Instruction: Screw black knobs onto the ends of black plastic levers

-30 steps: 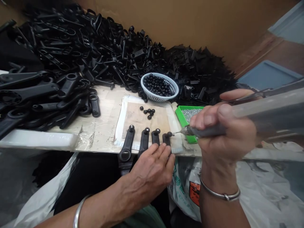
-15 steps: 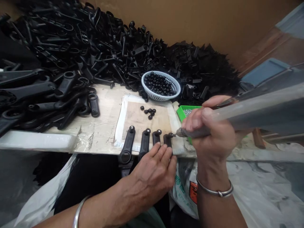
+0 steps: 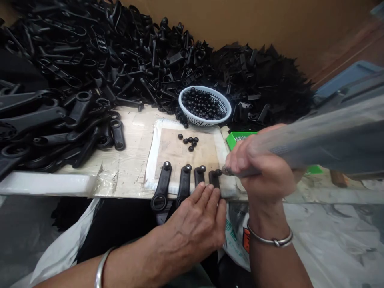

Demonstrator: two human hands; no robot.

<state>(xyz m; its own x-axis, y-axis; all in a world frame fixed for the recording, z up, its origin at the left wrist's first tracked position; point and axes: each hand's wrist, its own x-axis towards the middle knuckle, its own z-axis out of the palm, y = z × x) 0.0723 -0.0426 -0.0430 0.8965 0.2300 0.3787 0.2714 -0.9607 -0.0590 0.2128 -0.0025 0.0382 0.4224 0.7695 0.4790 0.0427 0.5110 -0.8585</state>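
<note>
Several black crank handles (image 3: pixel 162 184) lie side by side at the table's front edge, each with a round knob at its far end. My left hand (image 3: pixel 198 220) rests flat, fingers stretched, over the near ends of the two rightmost handles, hiding them. My right hand (image 3: pixel 264 164) is wrapped around a long grey power screwdriver (image 3: pixel 315 136), slightly blurred. Its tip meets the knob (image 3: pixel 218 172) of the rightmost crank handle (image 3: pixel 214 179) from the right. Several loose black knobs (image 3: pixel 191 149) sit on the cloth-edged pad (image 3: pixel 168 140) behind the handles.
A pale blue basket (image 3: pixel 207 122) full of black knobs stands behind the pad. Partly behind my right hand is a green tray (image 3: pixel 232 140) of small screws. Large heaps of black parts (image 3: pixel 120 60) fill the back and left. A white foam block (image 3: pixel 48 183) lies front left.
The screwdriver has come closer to the rightmost knob; its bit, visible before, is now mostly out of sight at the knob. My left hand stays on the handles. The view has shifted slightly.
</note>
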